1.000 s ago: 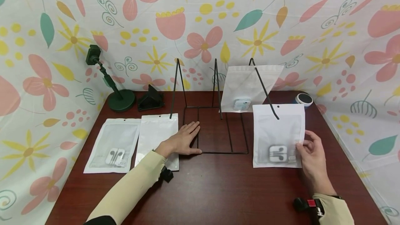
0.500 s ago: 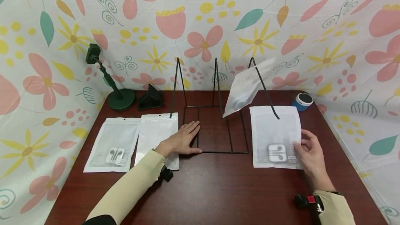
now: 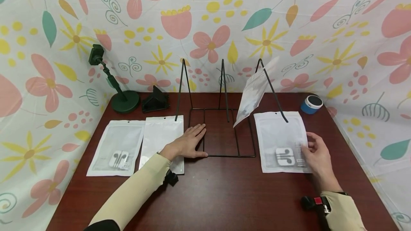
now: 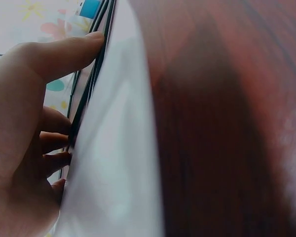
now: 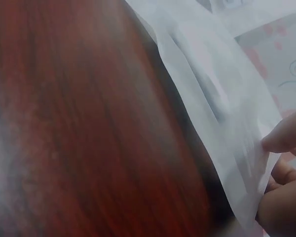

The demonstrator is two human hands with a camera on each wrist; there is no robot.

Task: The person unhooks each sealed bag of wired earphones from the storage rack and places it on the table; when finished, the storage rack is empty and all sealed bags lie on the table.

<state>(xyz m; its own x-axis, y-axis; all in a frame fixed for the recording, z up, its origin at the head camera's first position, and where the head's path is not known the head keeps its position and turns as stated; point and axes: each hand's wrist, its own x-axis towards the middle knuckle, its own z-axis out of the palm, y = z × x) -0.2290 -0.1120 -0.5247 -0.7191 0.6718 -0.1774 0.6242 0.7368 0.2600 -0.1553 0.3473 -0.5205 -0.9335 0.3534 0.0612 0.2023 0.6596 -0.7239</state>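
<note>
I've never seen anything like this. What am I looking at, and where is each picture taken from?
There's no machine here, just a person's bare left hand and right hand. The wide picture comes from a head camera; the close-ups come from cameras on each wrist. The left hand rests on a black wire rack. The right hand pinches the edge of a white pouch that shows earphones inside. Another pouch hangs from the rack. On the dark red table are two more pouches, a green stand and a blue round item.
</note>
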